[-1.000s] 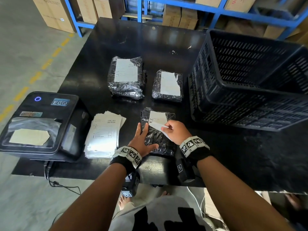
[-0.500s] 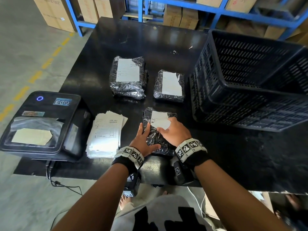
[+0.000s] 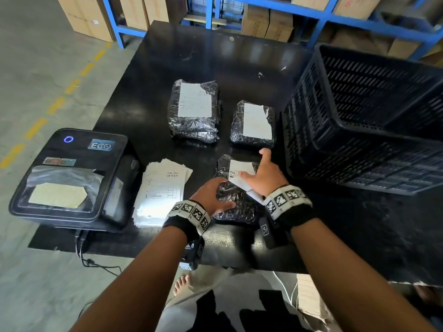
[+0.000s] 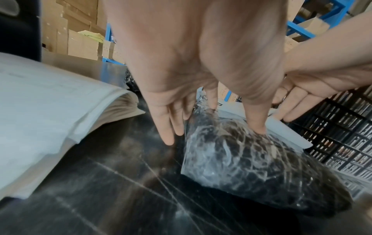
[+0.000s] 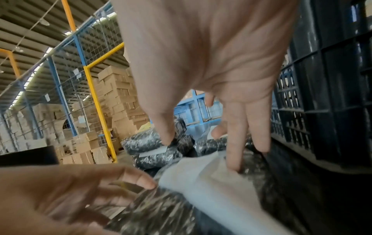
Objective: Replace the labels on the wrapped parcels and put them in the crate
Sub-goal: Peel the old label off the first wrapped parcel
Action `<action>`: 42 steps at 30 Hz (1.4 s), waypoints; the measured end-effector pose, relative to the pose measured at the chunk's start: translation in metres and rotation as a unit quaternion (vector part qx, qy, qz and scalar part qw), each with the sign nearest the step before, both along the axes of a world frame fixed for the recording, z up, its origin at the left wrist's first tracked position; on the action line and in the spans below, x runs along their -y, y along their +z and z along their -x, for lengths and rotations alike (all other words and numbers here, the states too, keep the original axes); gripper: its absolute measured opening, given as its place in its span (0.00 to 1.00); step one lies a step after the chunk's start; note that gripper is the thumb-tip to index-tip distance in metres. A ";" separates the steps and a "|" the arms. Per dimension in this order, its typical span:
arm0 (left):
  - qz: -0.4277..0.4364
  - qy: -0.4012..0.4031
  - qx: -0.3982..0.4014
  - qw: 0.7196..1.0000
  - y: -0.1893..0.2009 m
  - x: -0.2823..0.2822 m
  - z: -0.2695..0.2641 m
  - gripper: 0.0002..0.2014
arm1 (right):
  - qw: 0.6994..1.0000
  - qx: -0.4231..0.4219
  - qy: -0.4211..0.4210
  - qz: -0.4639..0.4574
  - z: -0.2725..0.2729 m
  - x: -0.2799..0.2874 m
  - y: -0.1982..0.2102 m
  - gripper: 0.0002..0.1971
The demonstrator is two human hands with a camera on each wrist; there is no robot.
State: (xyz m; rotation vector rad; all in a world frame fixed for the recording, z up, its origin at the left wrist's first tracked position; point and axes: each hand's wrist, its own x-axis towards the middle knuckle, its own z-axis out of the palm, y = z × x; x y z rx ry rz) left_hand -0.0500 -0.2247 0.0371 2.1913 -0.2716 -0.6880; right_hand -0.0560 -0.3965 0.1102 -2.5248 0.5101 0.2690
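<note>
The nearest wrapped parcel (image 3: 236, 202) (image 4: 241, 159) lies at the table's front edge in black shiny film. A white label (image 3: 239, 167) (image 5: 211, 187) lies on its top, its near end loose past the parcel's side. My right hand (image 3: 261, 173) (image 5: 231, 127) lies spread flat on this label, fingers straight. My left hand (image 3: 211, 192) (image 4: 201, 103) rests against the parcel's left side, fingers straight down beside it, thumb pressing on the film. Two more labelled parcels (image 3: 194, 111) (image 3: 254, 123) lie farther back. The black slatted crate (image 3: 359, 116) (image 5: 332, 95) stands just right of my right hand.
A stack of white label sheets (image 3: 163, 190) (image 4: 40, 111) lies left of the near parcel. A black label printer (image 3: 69, 178) overhangs the table's left front corner, its cable hanging down. Blue racks with cardboard boxes (image 3: 263, 22) stand behind the black table (image 3: 215, 56).
A second ago my right hand pinched the label's lifted corner. It has since let go, moved forward over the label and now lies spread flat on it. The left hand stayed on the parcel.
</note>
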 end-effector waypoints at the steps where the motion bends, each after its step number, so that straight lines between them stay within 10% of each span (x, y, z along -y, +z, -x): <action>1: 0.002 -0.001 0.007 1.000 0.002 0.002 -0.003 0.41 | 0.999 -0.004 0.027 0.023 -0.003 0.004 0.004 0.34; 7: -0.054 -0.062 -0.013 0.997 0.005 0.012 -0.024 0.58 | 0.967 -0.057 0.214 0.123 -0.013 -0.011 -0.017 0.21; 19: -0.120 -0.088 -0.010 0.989 0.010 0.015 -0.023 0.52 | 0.984 -0.043 0.158 0.074 -0.015 -0.011 -0.035 0.07; 29: -0.148 -0.080 -0.016 0.986 0.011 0.018 -0.020 0.48 | 0.995 -0.002 0.082 -0.061 -0.003 -0.001 -0.040 0.24; 34: -0.152 -0.073 -0.015 0.986 0.011 0.019 -0.019 0.48 | 0.992 0.033 0.048 -0.114 0.002 0.003 -0.044 0.10; 42: -0.103 -0.045 -0.041 0.993 0.001 0.013 -0.017 0.49 | 0.994 -0.006 0.052 -0.094 0.001 0.011 -0.032 0.21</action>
